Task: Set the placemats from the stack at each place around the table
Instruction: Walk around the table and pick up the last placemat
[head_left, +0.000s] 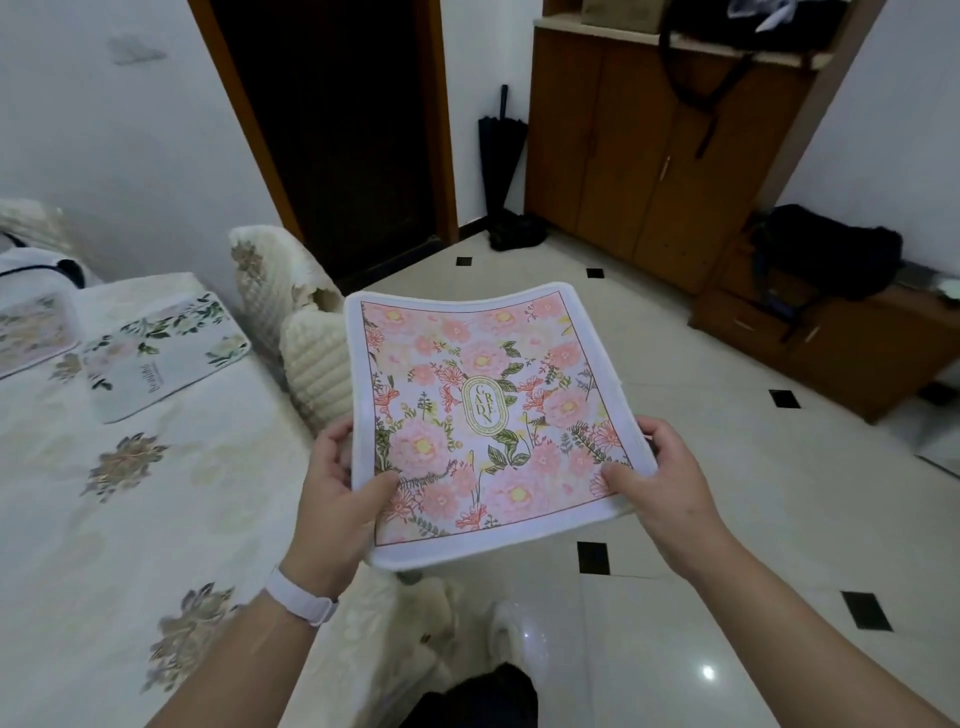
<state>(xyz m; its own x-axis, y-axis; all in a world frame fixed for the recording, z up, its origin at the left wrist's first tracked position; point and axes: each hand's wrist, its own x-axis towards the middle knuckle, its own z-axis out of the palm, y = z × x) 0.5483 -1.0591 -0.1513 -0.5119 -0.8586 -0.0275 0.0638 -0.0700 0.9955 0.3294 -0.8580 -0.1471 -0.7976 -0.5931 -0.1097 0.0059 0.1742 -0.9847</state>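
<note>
Beside the worktop's (156, 493) right edge, over the tiled floor (727, 519), a pink mat (488, 415) was held up in the air by both hands, touching no surface. It showed pink blooms, green leaves and an oval badge reading GARDEN at its middle, inside a white border. Its far edge curved upward at the corners and sagged in between.

The left hand (337, 483) pinched the mat's left side, thumb lying on the printed face and fingers curled round the border to the underside. A white band (301, 597) sat on that wrist. The right hand (660, 478) pinched the near right corner the same way, thumb on top and fingers tucked below. Whether more than one mat lay in that grip could not be told.

A cream cloth with brownish flower motifs covered the worktop. Near its far right corner lay a leafy mat (166, 353), white with green sprigs, flat and slightly askew. Just left of it, at the far left of the view, a third mat (31, 332) lay flat too, partly cut off by the frame. The two were near each other but apart.

Two chairs with cream quilted covers stood at the worktop's far right corner, one (280, 280) behind the other (317, 364).

Past them a dark doorway (353, 130) opened in the white wall. A folded black umbrella (498, 156) leaned in the corner next to a tall wooden cabinet (649, 156). On a low chest (857, 353) to the right sat a black bag (826, 254).
</note>
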